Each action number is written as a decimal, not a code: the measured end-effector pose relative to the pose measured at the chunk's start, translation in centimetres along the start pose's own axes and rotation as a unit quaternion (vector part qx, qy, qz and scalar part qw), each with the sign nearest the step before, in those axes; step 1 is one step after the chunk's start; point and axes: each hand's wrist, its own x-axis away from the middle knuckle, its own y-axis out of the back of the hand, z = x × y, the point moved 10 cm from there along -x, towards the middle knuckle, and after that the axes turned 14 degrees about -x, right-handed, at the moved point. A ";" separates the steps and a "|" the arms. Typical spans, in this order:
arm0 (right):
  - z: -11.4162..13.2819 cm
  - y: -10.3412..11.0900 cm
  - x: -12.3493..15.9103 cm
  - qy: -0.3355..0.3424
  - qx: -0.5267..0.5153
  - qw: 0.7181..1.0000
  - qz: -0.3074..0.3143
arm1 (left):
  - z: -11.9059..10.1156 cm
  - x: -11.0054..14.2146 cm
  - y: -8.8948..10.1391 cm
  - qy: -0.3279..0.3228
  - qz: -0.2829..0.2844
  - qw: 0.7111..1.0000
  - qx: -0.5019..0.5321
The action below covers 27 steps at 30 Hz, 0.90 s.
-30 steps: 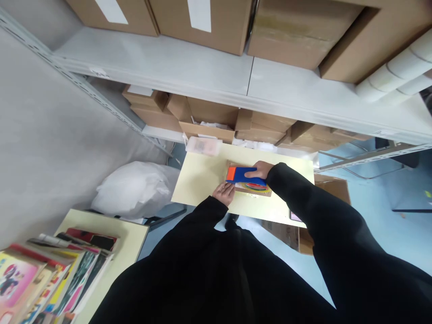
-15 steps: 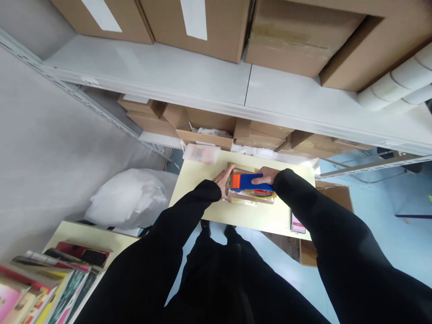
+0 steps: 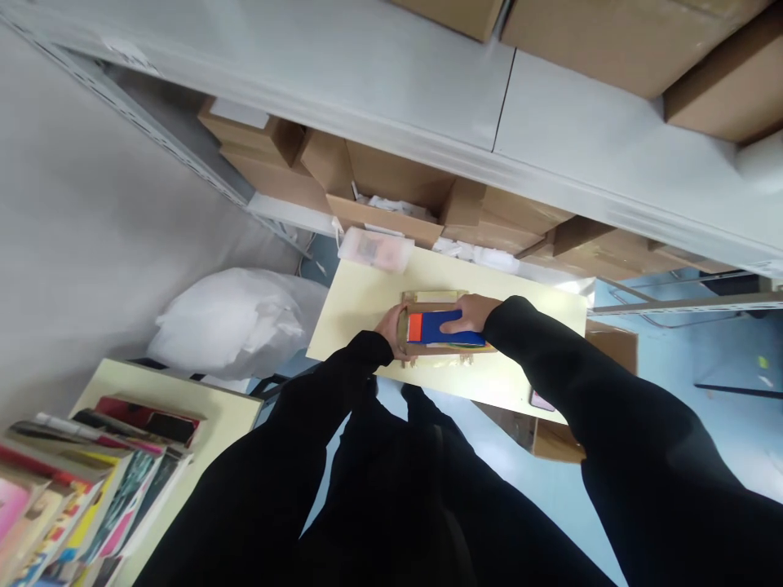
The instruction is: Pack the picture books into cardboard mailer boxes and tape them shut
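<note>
On the pale yellow table (image 3: pixel 360 302) lies a small cardboard box (image 3: pixel 422 350) with strips of brown tape about its ends. My left hand (image 3: pixel 391 329) is closed around the box's left end. My right hand (image 3: pixel 470 315) grips a blue tape dispenser (image 3: pixel 449 328) with an orange front end, held over the top of the box. The dispenser covers most of the box's upper face, and its tape roll is nearly hidden.
A clear plastic case (image 3: pixel 375 249) sits at the table's back left, a phone (image 3: pixel 541 401) at its front right. Shelving (image 3: pixel 342 73) with cardboard boxes rises behind. A white bag (image 3: pixel 229 322) and several books (image 3: pixel 91 505) are at the left. An open carton (image 3: pixel 556 440) stands under the table.
My left hand has gone from spread fingers to closing around the box end. The dispenser has turned, hiding its roll, and moved slightly left along the box. The view has tilted down.
</note>
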 end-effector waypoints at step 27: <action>-8.9 5.9 4.8 -0.054 0.040 0.998 0.017 | 0.2 -2.4 -2.3 0.017 0.016 0.998 -0.052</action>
